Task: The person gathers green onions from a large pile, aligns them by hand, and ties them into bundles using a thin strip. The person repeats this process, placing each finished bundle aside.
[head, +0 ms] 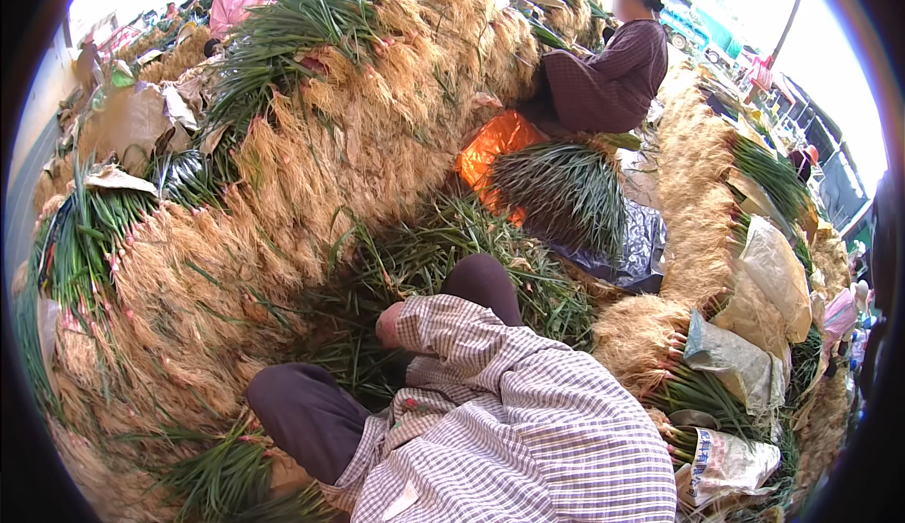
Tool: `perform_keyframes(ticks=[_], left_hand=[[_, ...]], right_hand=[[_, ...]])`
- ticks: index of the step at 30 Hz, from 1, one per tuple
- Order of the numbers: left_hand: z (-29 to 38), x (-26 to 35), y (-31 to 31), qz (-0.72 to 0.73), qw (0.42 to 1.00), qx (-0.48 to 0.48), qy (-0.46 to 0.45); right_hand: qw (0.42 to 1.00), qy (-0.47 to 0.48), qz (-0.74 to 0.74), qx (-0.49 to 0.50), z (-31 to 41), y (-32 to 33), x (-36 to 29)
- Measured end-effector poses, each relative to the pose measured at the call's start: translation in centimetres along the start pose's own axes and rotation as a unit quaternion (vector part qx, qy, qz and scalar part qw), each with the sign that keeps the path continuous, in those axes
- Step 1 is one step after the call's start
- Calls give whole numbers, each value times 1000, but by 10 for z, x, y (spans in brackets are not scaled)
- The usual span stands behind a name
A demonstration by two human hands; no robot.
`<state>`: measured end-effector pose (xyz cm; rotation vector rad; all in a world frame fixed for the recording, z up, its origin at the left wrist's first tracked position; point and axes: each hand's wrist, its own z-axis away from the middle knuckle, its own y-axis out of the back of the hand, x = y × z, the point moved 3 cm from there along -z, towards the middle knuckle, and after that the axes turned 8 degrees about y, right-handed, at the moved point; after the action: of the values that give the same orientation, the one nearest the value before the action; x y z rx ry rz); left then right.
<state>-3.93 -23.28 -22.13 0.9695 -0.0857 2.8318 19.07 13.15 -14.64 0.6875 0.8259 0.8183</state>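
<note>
My right hand [388,325] shows only in small part past the cuff of a checked sleeve [452,321]. Its fingers are hidden, so what they hold cannot be told. It hangs between my two bent knees, over a heap of loose green leaves [424,254]. My left hand is out of view. Before me rises a tall stacked wall of spring onions, its pale fibrous roots [283,219] facing inward. Green onion tops [92,233] stick out along its outer left side.
A person in a dark top [608,78] sits beyond, near a leafy bundle [565,191] on dark plastic sheeting [647,237] and an orange sheet [495,148]. Another root-faced stack [696,191] runs along the right, partly under sacks [767,275]. A person in pink [237,3] is far left.
</note>
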Motion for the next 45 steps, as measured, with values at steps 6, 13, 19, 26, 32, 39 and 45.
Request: perform_keyframes(ticks=[6, 13, 19, 26, 32, 39, 45], left_hand=[[-7, -20, 53, 4, 999, 37, 1], [46, -58, 155, -52, 964, 260, 25], [146, 100, 18, 44, 947, 79, -308], [249, 211, -192, -66, 835, -361, -410], [200, 176, -293, -352, 762, -347, -419], [167, 177, -301, -398, 762, -284, -424], [152, 184, -309, -379, 759, -313, -426]], right_hand=[[999, -27, 0, 20, 20, 20, -13], [990, -101, -74, 65, 42, 82, -30], [941, -85, -107, 308, 54, 162, -8], [829, -14, -237, 507, 44, 262, 45], [809, 87, -353, 461, 6, 310, 67], [880, -149, -138, 430, -57, 311, 83], [900, -140, -153, 383, -75, 296, 71]])
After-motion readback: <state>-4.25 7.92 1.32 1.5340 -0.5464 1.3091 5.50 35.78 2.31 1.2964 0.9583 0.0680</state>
